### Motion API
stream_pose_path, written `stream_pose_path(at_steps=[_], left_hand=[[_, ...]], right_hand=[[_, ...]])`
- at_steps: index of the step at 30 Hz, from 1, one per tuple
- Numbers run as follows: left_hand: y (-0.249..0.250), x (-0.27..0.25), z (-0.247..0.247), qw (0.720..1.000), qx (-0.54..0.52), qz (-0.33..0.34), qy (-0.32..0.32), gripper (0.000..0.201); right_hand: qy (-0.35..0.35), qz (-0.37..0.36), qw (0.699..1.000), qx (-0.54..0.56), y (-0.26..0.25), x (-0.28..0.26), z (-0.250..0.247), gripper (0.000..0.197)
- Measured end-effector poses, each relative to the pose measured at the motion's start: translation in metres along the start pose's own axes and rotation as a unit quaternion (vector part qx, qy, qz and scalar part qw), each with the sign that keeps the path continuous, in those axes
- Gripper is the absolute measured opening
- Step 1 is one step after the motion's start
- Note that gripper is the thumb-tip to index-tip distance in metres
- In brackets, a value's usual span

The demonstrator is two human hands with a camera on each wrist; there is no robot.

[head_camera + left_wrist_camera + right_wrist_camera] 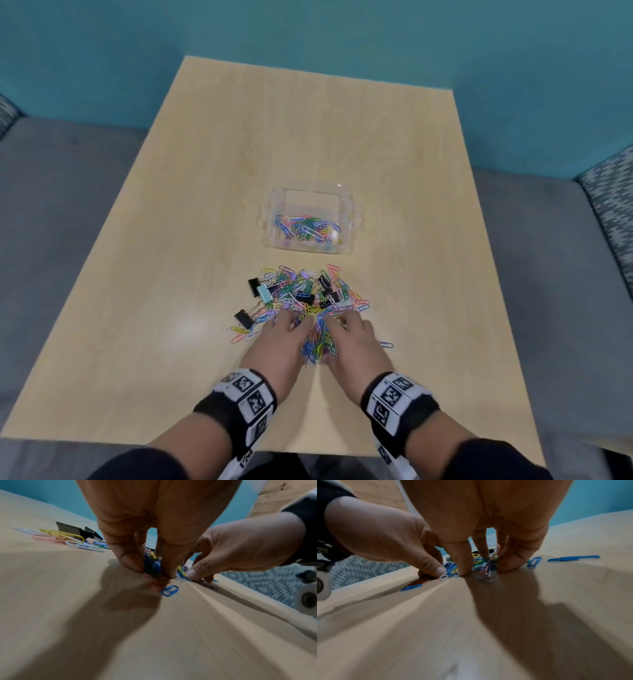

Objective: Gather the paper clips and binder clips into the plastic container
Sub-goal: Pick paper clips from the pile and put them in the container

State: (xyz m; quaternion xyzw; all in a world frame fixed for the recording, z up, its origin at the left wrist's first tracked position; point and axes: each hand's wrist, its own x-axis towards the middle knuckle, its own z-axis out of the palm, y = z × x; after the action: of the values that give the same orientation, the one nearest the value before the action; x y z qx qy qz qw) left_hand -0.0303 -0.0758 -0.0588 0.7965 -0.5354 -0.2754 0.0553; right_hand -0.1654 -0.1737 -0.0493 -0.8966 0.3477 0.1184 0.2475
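Note:
A heap of coloured paper clips and binder clips (305, 291) lies on the wooden table (308, 137), just in front of the clear plastic container (349, 212). The container holds a layer of paper clips (306, 228). My left hand (291, 329) and right hand (339, 325) meet at the heap's near edge, their curled fingers squeezing a bunch of paper clips (317, 342) between them. In the wrist views the left hand (150, 566) and the right hand (488, 566) each pinch clips against the tabletop. Black binder clips (244, 318) and a light blue one (265, 294) lie at the heap's left.
Stray paper clips lie left of my hands (239, 334) and to their right (385, 344). Bare tabletop stretches behind the container up to a teal wall. Grey seating surrounds the table, with a patterned cushion (609, 205) at the right.

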Motion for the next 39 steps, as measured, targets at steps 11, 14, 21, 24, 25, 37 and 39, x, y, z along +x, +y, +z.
stream_pose_path(at_steps=[11,14,21,24,25,37,39], left_hand=[[-0.003,0.008,-0.007,0.995,0.090,0.032,-0.038,0.041],[-0.001,0.004,-0.011,0.995,0.085,0.033,-0.043,0.035],[-0.002,0.003,-0.020,0.993,0.099,0.036,-0.044,0.029],[-0.002,0.001,-0.023,0.993,0.096,0.043,-0.049,0.029],[-0.002,0.001,-0.024,0.992,0.101,0.045,-0.053,0.028],[-0.010,0.025,-0.076,0.967,-0.244,-0.065,-0.020,0.017],[-0.011,0.044,-0.098,0.952,-0.293,-0.082,0.029,0.019]], right_hand=[[-0.040,-0.043,0.996,-0.068,-0.001,0.010,-0.014,0.035],[-0.052,-0.043,0.995,-0.068,-0.002,0.007,-0.021,0.037],[-0.058,-0.030,0.997,-0.050,0.004,0.011,-0.024,0.029],[-0.059,-0.008,0.998,0.003,0.008,0.013,-0.028,0.019],[-0.061,0.000,0.998,0.021,0.009,0.013,-0.029,0.018],[-0.057,0.077,0.952,0.290,0.014,0.042,-0.083,0.009],[-0.042,0.076,0.947,0.308,0.010,0.059,-0.104,0.007]])
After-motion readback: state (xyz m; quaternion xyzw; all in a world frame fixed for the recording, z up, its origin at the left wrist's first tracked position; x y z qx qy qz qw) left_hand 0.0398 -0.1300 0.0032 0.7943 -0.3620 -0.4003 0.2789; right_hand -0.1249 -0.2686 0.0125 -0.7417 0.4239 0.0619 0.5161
